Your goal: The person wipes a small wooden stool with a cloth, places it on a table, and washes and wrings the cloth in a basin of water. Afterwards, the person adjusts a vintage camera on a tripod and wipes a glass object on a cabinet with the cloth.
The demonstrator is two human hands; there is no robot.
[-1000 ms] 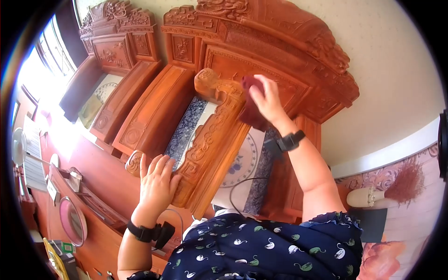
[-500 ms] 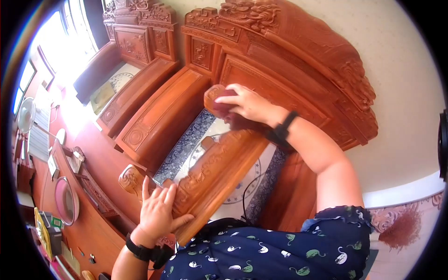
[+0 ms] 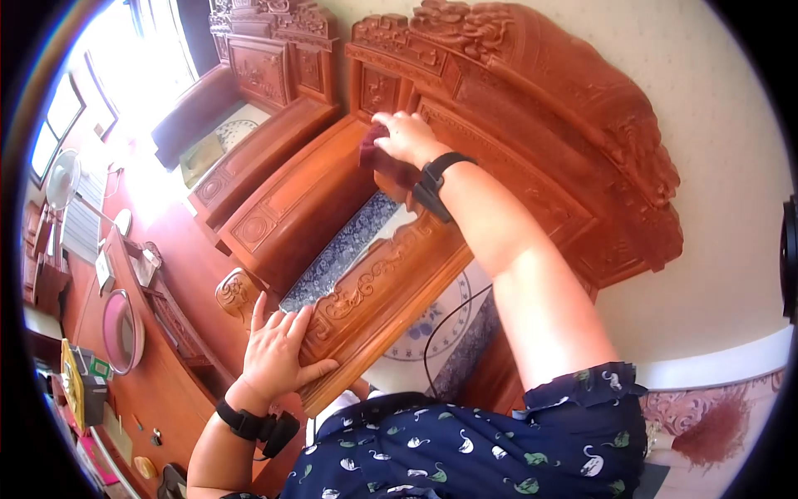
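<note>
Head camera view, and I have both bare hands in sight. I reach the right arm across from the five o'clock side of the view, its forearm slanting up toward eleven o'clock and its wrist wearing a black band (image 3: 438,183). At its end the right hand (image 3: 405,139) is closed on a dark red cloth (image 3: 374,158), back of the hand up, knuckles bent. That cloth lies just above centre, bunched, its longer way running from ten o'clock to four, over the far knob of a carved wooden board (image 3: 376,287).

I have the left arm rising from seven o'clock, the left hand (image 3: 278,353) open and palm down on the near end of the board. Its fingers are spread and point between twelve and one o'clock, while the thumb stretches toward three across the wood.

Long axis of the board: from half past seven up to half past one. Its scrolled carving faces up, with a plain ledge along the four o'clock side. A round carved knob (image 3: 236,291) stands near the left fingertips, toward ten o'clock from that hand. Beyond the board I see a blue patterned cushion (image 3: 353,241), and toward one o'clock a tall carved backrest (image 3: 532,137).
</note>
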